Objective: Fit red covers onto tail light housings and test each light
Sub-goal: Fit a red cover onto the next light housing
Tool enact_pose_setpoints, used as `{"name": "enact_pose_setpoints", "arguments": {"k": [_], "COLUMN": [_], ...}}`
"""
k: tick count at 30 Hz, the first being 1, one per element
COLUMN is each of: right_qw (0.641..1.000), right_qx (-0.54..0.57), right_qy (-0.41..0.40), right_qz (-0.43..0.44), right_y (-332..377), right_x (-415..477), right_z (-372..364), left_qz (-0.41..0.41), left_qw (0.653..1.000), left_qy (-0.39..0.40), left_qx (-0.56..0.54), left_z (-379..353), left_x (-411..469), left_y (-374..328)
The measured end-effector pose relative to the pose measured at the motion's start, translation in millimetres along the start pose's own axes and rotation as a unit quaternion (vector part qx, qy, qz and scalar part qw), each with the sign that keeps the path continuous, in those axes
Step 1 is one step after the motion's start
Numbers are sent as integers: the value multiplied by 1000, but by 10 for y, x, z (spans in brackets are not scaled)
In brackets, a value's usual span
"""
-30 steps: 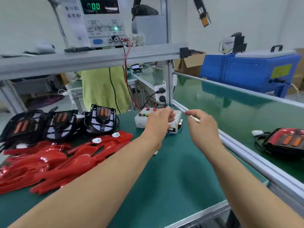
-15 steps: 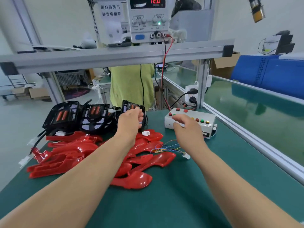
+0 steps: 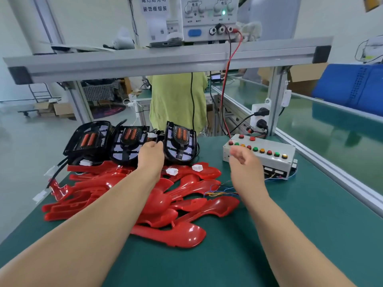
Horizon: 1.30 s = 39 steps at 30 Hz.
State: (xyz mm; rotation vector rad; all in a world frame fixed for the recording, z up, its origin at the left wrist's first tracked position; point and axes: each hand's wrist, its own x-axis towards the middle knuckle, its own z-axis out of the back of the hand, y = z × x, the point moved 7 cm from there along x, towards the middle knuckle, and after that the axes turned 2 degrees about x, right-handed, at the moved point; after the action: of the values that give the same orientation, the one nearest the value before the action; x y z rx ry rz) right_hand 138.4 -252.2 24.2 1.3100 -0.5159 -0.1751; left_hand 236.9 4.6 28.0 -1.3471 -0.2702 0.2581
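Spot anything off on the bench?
Nothing looks broken or spilled. The red covers lie in a loose, overlapping heap, and thin coloured wires near the button box reach its edge. Housing cables hang off the left edge of the table.

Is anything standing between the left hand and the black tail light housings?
Nothing visible. The left hand has its fingertips at the black plastic housings; the pile of glossy red plastic covers lies under its forearm, not in front.

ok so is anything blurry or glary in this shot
Head view: the right hand is motion-blurred near the button box; the left hand looks sharper; the red covers carry small glossy highlights; the wide lens bows the shelf beam.
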Motion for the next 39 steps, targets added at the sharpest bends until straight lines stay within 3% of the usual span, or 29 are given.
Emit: {"name": "enact_pose_setpoints", "arguments": {"k": [5,13,19,25,29,34,39], "right_qw": [1000,998,996,992,993,981,934], "right_qx": [-1,-4,-18,-44,-23,109,286], "right_qy": [29,53,88,114,115,149,206], "right_qz": [-1,15,12,14,13,-57,-59], "right_y": [-87,-116,-112,-111,-105,-179,-47], "right_x": [-6,-5,-26,-41,-39,-51,-81], "right_z": [-68,-118,-187,-232,-235,-307,-447], "left_qz": [3,-8,-30,-50,-66,-112,-163], "left_qw": [992,948,961,992,996,991,983], "left_qy": [3,3,-10,1,18,40,40], "left_qx": [124,318,273,113,64,55,72], "left_z": [-121,-354,-248,-55,11,12,-125], "left_x": [144,270,273,180,-54,-414,-732], "left_y": [83,97,166,15,-45,-106,-182]}}
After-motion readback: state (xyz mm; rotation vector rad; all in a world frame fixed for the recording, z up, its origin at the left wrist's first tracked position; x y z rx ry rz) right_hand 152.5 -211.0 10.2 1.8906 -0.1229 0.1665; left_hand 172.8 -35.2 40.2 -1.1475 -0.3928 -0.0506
